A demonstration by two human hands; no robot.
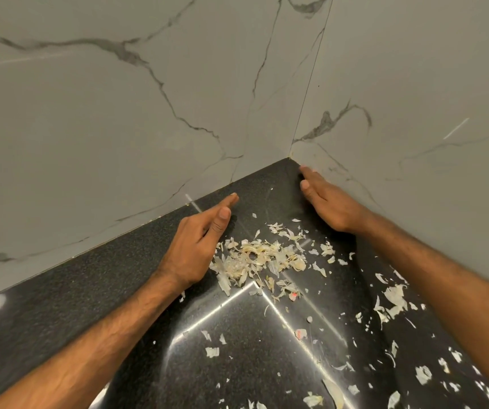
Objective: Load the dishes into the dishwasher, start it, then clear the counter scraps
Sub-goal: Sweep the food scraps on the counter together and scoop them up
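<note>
A pile of pale garlic and onion peel scraps (259,259) lies on the black speckled counter (89,290) near its back corner. More loose scraps (394,302) are strewn to the right and toward the front. My left hand (199,246) rests on its edge on the counter, fingers straight, touching the left side of the pile. My right hand (326,199) lies with straight fingers along the right wall, behind and to the right of the pile, apart from it. Neither hand holds anything.
Grey marble-veined wall tiles (119,113) close the counter on the left and the right, meeting at the corner (289,157). Light streaks reflect off the glossy counter in front of the pile.
</note>
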